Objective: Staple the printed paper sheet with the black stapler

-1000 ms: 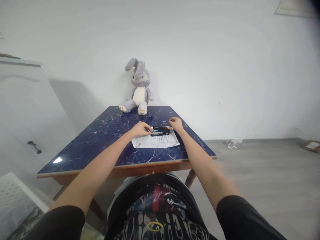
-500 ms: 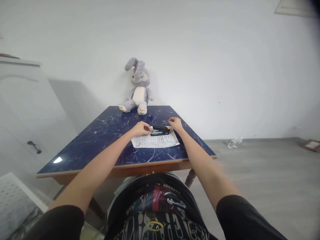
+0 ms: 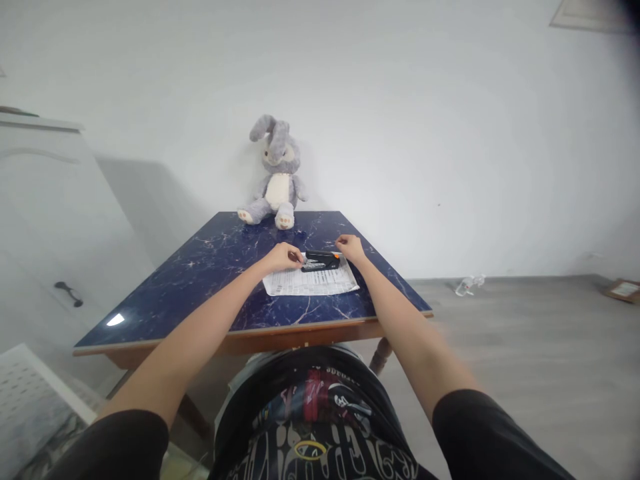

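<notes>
On a printed white sheet (image 3: 320,285) lies a black stapler (image 3: 325,261) with an orange part at its right end. Something silvery shows along its left half, too small to make out. My left hand (image 3: 283,257) is closed at the stapler's left end, thumb and fingers curled against it. Just beyond the stapler's orange end, my right hand (image 3: 351,247) has its fingertips pinched together. Whatever those fingertips hold, if anything, is too small to name. Both forearms reach in over the near edge of the table.
The blue marbled table (image 3: 200,280) has a wooden edge. A grey plush rabbit (image 3: 278,177) sits at its far end against the wall. To the left stands a white cabinet (image 3: 45,220); a clear plastic item (image 3: 469,285) lies on the floor at right.
My right hand has shifted very slightly to the left. The left hand, the stapler and the sheet look the same.
</notes>
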{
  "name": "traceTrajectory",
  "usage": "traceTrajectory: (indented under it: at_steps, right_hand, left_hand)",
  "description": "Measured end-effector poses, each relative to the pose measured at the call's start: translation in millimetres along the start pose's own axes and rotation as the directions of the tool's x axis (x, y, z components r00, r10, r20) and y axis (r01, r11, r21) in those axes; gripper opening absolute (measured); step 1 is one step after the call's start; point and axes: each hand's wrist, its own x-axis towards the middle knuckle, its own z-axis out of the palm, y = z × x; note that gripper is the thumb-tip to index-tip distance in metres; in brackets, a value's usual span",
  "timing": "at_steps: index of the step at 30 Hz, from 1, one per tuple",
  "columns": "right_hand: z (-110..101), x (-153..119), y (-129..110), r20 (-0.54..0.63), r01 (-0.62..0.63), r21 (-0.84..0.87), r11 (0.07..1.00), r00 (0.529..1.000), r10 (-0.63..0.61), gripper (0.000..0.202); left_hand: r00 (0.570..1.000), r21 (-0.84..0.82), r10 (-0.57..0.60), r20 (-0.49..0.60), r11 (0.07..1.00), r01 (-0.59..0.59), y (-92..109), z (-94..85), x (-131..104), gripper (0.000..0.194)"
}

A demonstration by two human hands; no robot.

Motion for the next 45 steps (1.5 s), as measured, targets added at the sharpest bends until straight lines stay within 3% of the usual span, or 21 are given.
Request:
traceTrajectory:
  at_steps: [19,29,38,45]
  right_hand:
    - [-3,-4,-9,0.040,0.053,-0.020,0.998,0.998,-0.052,0.017]
    - [-2,-3,-7,0.059,0.069,-0.033,0.997,0.996,-0.067,0.017]
    - [-1,-3,-5,0.069,0.088,-0.037,0.995,0.994,-0.085,0.018]
    - [0,-2,-4,0.068,0.087,-0.044,0.995,0.994,-0.083,0.018]
  left_hand:
    - [0.998,0.036,0.059,-0.002,0.998,-0.059,-8,-6.9,3,0.016]
    - [0.996,0.039,0.039,0.074,0.998,-0.042,-11,-7.6,3,0.019]
    - [0.989,0.089,0.045,0.141,0.994,-0.058,-10,-19.1,0,0.017]
    - [0.989,0.127,0.063,0.133,0.989,-0.080,-10,-23.6,-1,0.022]
